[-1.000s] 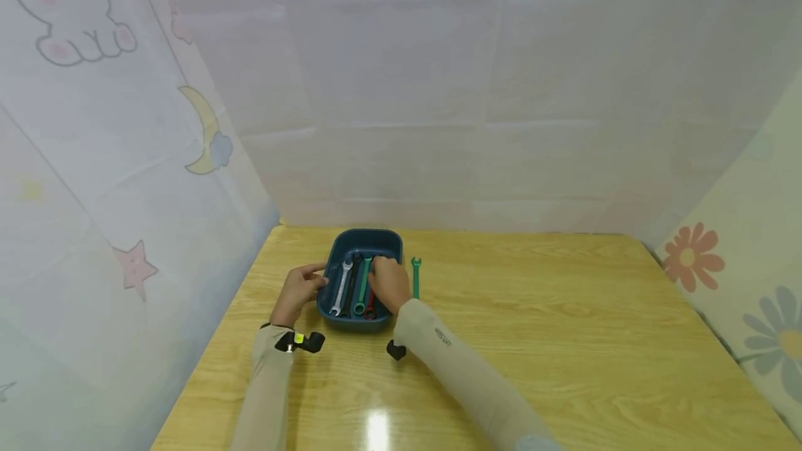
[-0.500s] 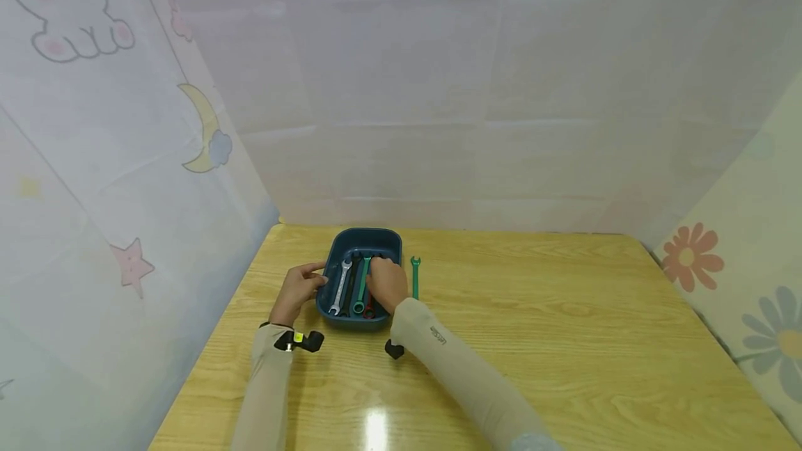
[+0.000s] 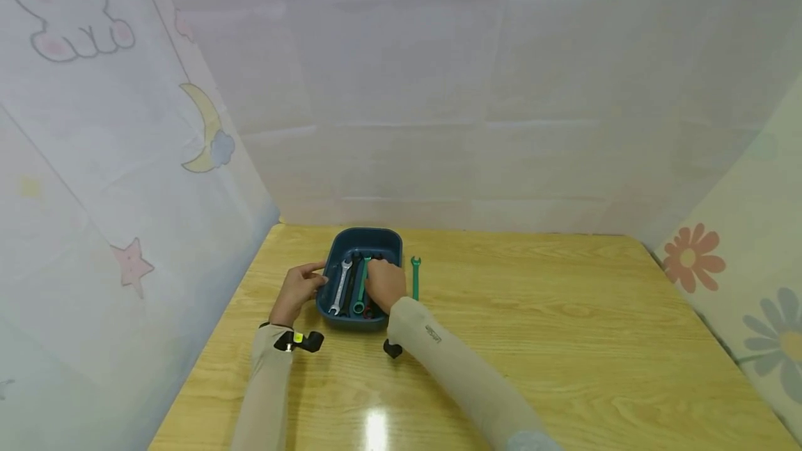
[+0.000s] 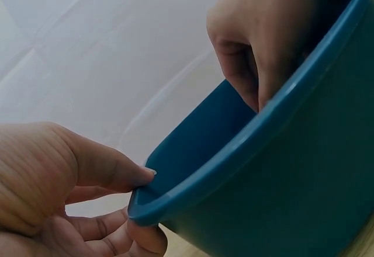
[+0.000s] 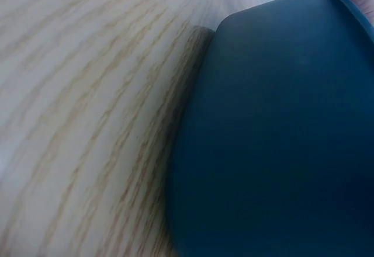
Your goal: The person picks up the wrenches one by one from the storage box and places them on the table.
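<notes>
pinching the blue bin [image 3: 357,326] is the left grip [image 3: 297,293]; the right grip [image 3: 385,285] is inside, any hold hidden. seemingly partway: several wrenches [image 3: 340,289] lie binned left of it, one green wrench [image 3: 416,280] outside, rightward on the desk [image 3: 532,312].

Wrenches [image 3: 341,289] in a bin [image 3: 357,324] on a table [image 3: 532,339], another wrench [image 3: 416,280] right of the bin, backdrop [image 3: 401,103] behind

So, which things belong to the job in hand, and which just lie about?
Likely job things: blue bin; inside it, silver double open-end wrench, black wrench, green ring-end wrench, red wrench.

Lying about, though unsure: green wrench on the table beside the bin.
</notes>
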